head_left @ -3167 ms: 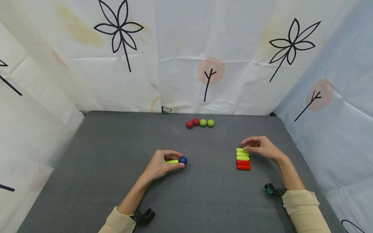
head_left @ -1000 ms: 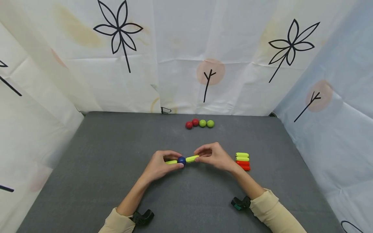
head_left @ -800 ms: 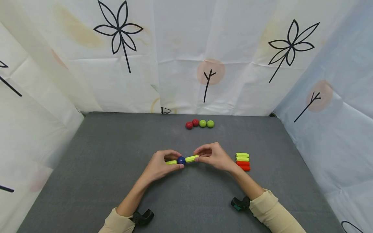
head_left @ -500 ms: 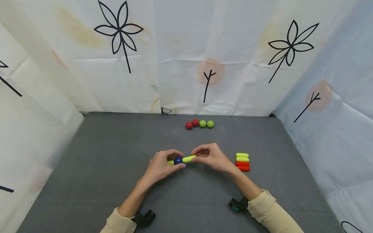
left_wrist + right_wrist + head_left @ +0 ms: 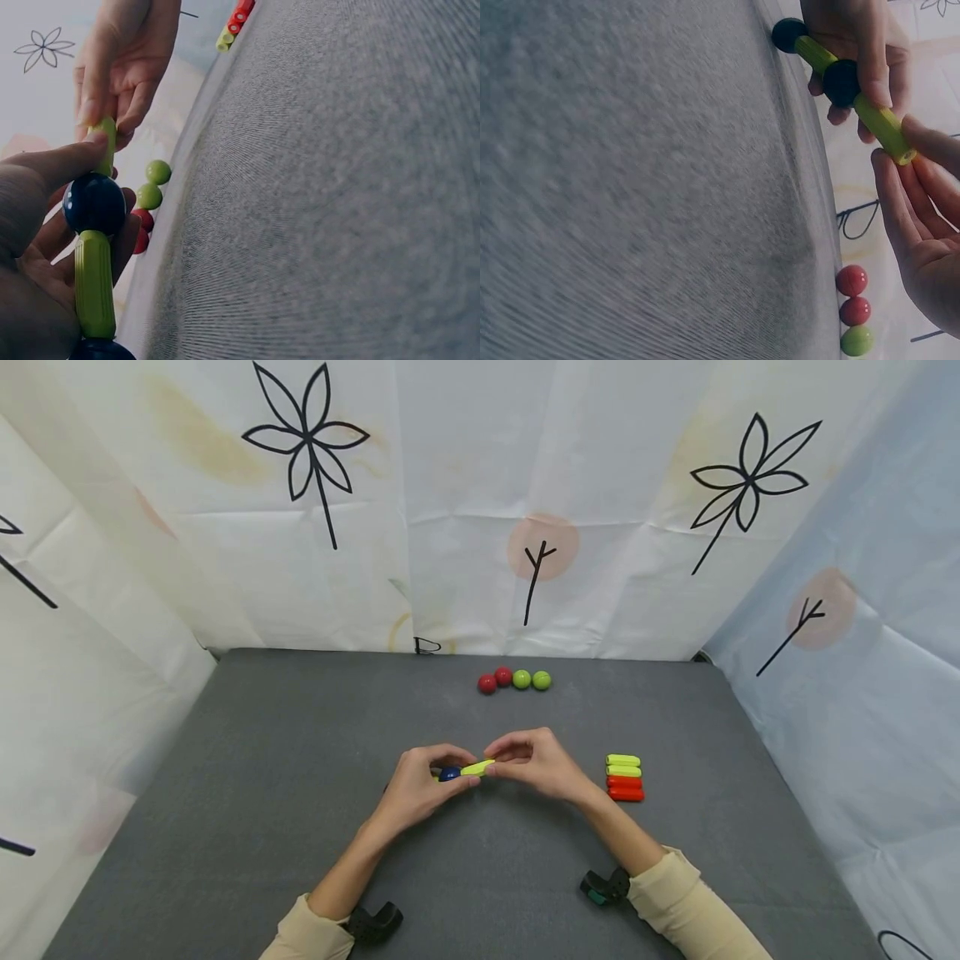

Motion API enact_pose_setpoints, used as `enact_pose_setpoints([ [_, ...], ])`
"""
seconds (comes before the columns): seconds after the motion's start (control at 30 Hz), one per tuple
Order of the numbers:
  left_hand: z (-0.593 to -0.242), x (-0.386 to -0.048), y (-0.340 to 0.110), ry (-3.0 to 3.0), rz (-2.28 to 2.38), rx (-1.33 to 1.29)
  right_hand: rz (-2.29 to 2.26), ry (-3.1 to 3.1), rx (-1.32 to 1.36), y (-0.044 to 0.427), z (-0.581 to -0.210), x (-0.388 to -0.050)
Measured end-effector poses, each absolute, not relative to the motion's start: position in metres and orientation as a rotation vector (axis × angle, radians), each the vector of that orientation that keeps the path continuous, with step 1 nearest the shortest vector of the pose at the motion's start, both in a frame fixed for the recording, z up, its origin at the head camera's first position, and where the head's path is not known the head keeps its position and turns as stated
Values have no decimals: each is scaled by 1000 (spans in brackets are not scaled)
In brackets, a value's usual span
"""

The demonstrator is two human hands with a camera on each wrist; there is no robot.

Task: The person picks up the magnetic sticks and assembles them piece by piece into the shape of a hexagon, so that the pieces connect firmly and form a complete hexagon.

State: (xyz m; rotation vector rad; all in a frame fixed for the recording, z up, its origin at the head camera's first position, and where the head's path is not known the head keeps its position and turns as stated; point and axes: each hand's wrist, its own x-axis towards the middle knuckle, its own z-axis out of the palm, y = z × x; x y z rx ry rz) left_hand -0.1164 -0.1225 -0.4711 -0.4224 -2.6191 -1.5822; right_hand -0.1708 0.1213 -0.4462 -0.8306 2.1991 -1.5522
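By the left hand (image 5: pixel 417 783), the rod (image 5: pixel 883 129) is pinched beside the ball (image 5: pixel 94 204); by the right hand (image 5: pixel 542 766), at its free end. Both parts are suspended above the table (image 5: pixel 300 777). Light, stiff plastic is presumed. Hold should be taken on the rod's sides, as the glossy ball may slip. No lettering can be read.

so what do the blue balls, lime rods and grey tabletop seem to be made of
Blue balls: probably plastic, glossy, given the bright highlights; painted wood possible. Lime rods: likely moulded plastic, duller, with lengthwise ridges. Grey tabletop: apparently covered in matte fabric, showing a fine woven look.
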Motion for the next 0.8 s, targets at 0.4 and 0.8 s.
enact_pose_setpoints([
  [0.4, -472, -117, -123, -2655, -1577, -385, -1627, 2317, -663, 117, -441, -214],
  [0.8, -470, -115, -123, -2683, -1571, -374, -1542, 2488, -506, 95, -451, -272],
])
